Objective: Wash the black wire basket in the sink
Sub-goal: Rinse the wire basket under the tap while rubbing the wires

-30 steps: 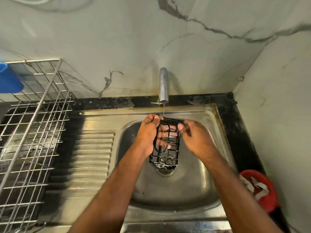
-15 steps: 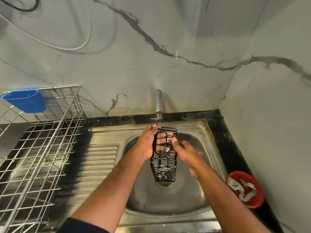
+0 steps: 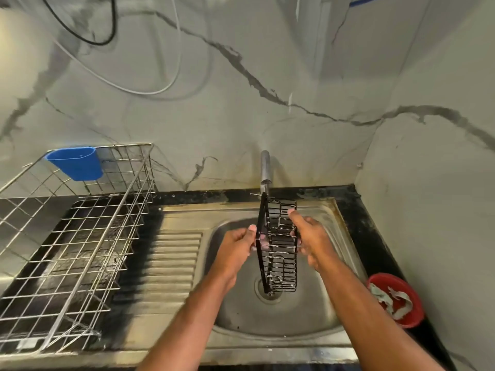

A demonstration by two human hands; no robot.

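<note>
Both hands hold the black wire basket upright over the sink bowl, its long axis running from twelve to six o'clock. Its top edge sits just under the tap spout and its bottom end hangs above the drain. White suds cling to the lower wires.

At the basket's nine o'clock side, the left hand has its grip closed on the side frame, thumb on the near edge and fingers curled behind the wires. At the three o'clock side, the right hand is closed around the opposite edge, thumb pressed on the front of the mesh near the upper part.

Out at nine o'clock from the sink bowl lies the ribbed draining board, and beyond it a steel wire dish rack stands on the dark tabletop. A blue plastic holder hangs on the rack's far rim, toward ten o'clock. At four o'clock from the basket, a red bowl sits on the tabletop by the wall, with pale scraps in it. Marble-patterned walls rise behind the tap, with cables looping across them at twelve o'clock.
</note>
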